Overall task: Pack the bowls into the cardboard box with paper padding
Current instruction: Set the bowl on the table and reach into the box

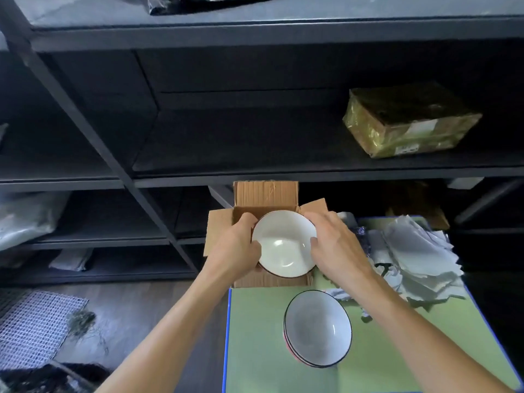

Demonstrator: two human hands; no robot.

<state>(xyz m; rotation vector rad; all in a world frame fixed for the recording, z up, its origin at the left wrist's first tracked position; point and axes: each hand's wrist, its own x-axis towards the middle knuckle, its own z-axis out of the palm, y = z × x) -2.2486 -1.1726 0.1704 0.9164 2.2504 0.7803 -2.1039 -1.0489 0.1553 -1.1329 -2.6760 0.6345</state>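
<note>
A white bowl with a dark rim (pixel 285 246) is held over the open cardboard box (pixel 266 194), which stands at the far end of the green table (pixel 255 336). My left hand (pixel 236 245) grips the bowl's left rim and my right hand (pixel 333 242) grips its right rim. A short stack of similar bowls (pixel 317 327) sits on the table nearer to me. Crumpled white paper sheets (pixel 419 256) lie in a pile to the right of the box. The bowl hides the inside of the box.
Dark metal shelving (pixel 226 109) rises right behind the box. A box wrapped in yellowish film (pixel 408 120) lies on a shelf at upper right. Plastic bags (pixel 25 217) fill the left shelves. A white mesh mat (pixel 34 327) lies on the floor at left.
</note>
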